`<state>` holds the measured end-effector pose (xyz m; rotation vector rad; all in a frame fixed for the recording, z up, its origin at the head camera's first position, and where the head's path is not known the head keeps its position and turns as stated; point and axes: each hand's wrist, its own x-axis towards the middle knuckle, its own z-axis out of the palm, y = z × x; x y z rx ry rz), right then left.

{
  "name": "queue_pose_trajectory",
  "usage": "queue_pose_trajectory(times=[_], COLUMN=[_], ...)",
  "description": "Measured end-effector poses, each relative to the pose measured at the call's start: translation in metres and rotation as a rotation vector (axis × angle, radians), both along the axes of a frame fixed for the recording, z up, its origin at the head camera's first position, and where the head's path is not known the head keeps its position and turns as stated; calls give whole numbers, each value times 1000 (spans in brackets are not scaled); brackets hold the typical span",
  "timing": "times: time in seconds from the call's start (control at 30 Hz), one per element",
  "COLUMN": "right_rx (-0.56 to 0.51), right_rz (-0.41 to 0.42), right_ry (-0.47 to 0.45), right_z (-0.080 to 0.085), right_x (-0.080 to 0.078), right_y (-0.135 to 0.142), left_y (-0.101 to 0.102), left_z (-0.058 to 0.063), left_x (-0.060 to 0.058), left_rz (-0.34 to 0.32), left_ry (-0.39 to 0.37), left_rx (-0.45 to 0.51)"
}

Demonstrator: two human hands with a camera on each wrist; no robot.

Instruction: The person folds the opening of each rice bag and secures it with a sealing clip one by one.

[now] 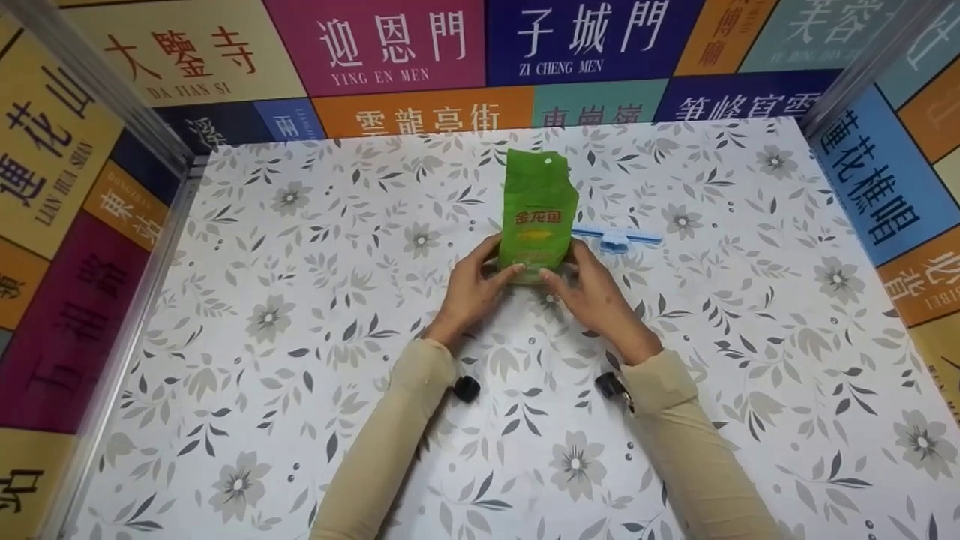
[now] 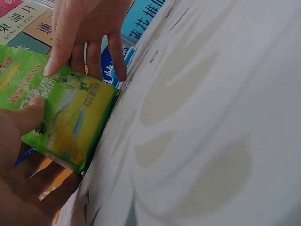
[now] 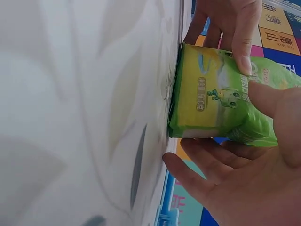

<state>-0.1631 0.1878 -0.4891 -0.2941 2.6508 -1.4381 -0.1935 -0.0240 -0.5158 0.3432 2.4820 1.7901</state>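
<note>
A green bag [image 1: 538,210] with yellow print stands upright near the middle of the flowered table [image 1: 300,315], a little toward the far side. Its flat bottom sits on the tabletop, and its crumpled top, with a small punched hole, leans slightly to the left. Both hands hold it low down. The left hand [image 1: 471,289] grips the bag's left side: its thumb presses the front face near the base while the fingers wrap behind. The right hand [image 1: 592,289] grips the right side in the same way, thumb on the front and fingers curled round the back. The two thumbs come close together across the lower front of the bag, just above the table. In the wrist views the bag's base rests squarely against the patterned surface, with fingers on either side. A light blue clip [image 1: 616,238] lies flat on the table just right of the bag and behind the right hand, its long bar pointing right. Colourful panels with Chinese characters [image 1: 397,45] wall in the table on the left, far and right sides.
</note>
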Motion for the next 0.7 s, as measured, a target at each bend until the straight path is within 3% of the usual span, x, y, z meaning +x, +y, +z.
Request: queue_pose_trajectory(times=[0.27,0.7], right_rx=[-20,-31], right_rz=[-8,49], right_ry=[-19,-66], right_z=[0,4], right_x=[-3,1], right_y=[2,10], left_y=[-5,-13], left_z=[5,15], left_x=[0,3], left_rz=[-44,-125], left_ry=[-34,-68], left_rx=[8,-3])
